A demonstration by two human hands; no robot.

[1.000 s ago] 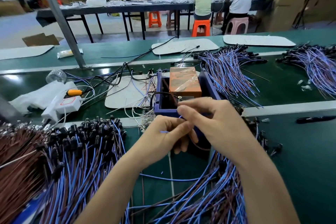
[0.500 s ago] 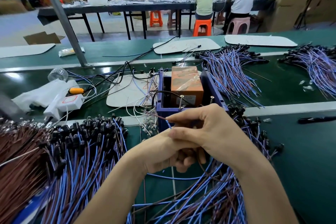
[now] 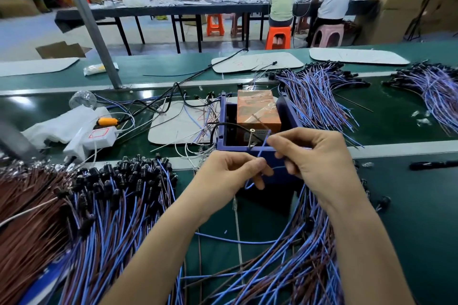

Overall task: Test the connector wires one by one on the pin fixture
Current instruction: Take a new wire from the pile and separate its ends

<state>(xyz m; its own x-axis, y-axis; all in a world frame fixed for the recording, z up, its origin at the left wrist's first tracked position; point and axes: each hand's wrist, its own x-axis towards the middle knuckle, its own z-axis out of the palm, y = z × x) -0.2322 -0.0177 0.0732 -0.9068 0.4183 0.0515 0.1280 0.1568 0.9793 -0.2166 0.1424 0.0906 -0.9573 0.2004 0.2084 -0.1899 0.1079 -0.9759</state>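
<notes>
Left hand [image 3: 230, 173], right hand [image 3: 314, 156] drawn apart, pinching blue wire [image 3: 263, 145]; box [image 3: 222, 119] holds orange block [image 3: 257, 111], perhaps taped.

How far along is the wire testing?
Done: unclear. The fanned bundle behind the pin fixture may be tested stock. In hand: the left hand and right hand both pinch one blue wire, its end near the upright pin, contact not clear. Left: the left pile and right pile look large, so likely plenty.
</notes>
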